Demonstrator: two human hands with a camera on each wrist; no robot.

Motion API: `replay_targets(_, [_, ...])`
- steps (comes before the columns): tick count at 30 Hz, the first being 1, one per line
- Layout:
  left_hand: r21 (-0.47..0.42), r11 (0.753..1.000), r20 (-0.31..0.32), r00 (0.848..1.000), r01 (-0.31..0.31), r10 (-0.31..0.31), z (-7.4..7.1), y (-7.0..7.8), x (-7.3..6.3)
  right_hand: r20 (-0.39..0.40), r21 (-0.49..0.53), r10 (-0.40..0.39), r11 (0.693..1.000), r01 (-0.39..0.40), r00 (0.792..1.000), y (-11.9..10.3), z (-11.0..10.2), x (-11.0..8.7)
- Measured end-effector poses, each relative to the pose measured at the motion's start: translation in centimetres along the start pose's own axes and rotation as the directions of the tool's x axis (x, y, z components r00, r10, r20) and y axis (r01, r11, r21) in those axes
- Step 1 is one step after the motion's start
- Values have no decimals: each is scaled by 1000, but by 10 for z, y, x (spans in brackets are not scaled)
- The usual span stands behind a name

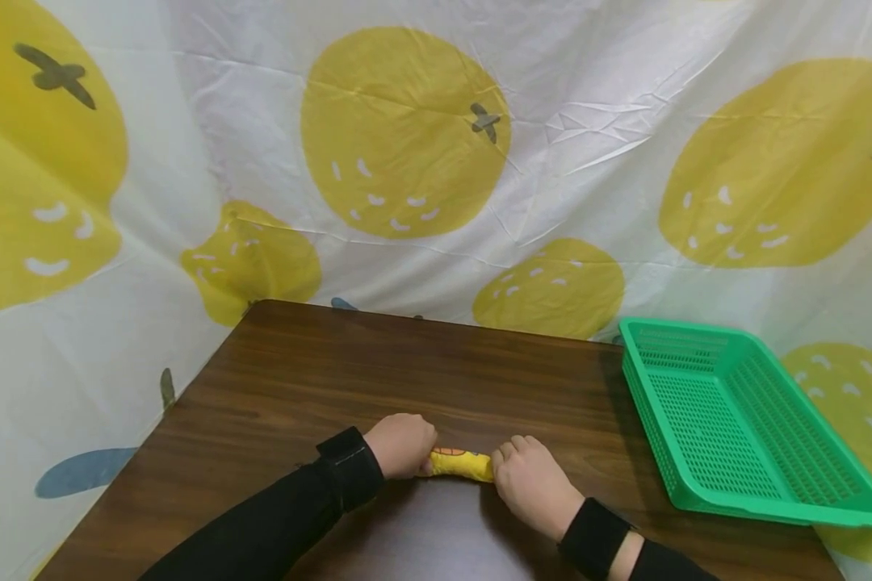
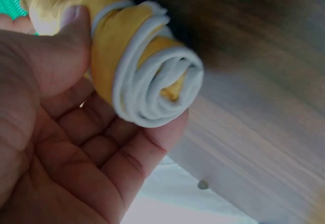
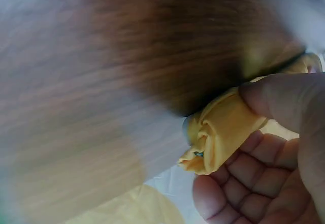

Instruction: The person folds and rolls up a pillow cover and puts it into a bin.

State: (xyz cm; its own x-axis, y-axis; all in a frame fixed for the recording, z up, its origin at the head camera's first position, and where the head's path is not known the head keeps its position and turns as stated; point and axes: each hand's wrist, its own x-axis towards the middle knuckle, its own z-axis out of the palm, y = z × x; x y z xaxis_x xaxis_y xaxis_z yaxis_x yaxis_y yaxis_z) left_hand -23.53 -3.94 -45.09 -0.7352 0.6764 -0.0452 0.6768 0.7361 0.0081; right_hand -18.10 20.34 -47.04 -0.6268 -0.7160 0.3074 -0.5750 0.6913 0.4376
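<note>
A tightly rolled yellow cloth with a printed pattern lies across the middle, low over the tabletop, with a hand at each end. My left hand grips its left end between thumb and fingers. In the left wrist view, that end of the rolled cloth shows a spiral of white edging. My right hand holds the other end. Thumb above and curled fingers below pinch the yellow cloth in the right wrist view, where its end looks folded and crumpled.
The dark brown wooden table spreads under both hands. At its right edge stands a green plastic basket with mesh walls. A white curtain printed with yellow fruit hangs behind and at the sides. Black bands circle the wrists.
</note>
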Motion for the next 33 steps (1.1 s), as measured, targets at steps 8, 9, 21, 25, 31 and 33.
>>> replay_targets(8, [23, 1000, -149, 989, -19, 23, 8, -1, -11, 228, 392, 52, 909, -140, 972, 16, 6, 5])
replay_targets(9, [29, 999, -159, 987, -25, 29, 9, -1, -11, 264, 456, 56, 873, -176, 963, 19, 7, 5])
replay_targets(21, [288, 956, -213, 969, -60, 125, 12, 8, -10, 406, 639, 32, 705, -309, 913, 33, 4, 15])
replay_targets(25, [296, 953, -199, 972, -65, 128, 13, 9, -8, 442, 644, 34, 684, -343, 897, 34, 4, 16])
replay_targets(31, [295, 953, -177, 976, -68, 125, 10, 12, -9, 493, 643, 25, 664, -383, 870, 36, 4, 20])
replay_targets(33, [284, 956, -167, 978, -70, 121, 9, 13, -9, 501, 652, 15, 651, -389, 865, 38, 5, 22])
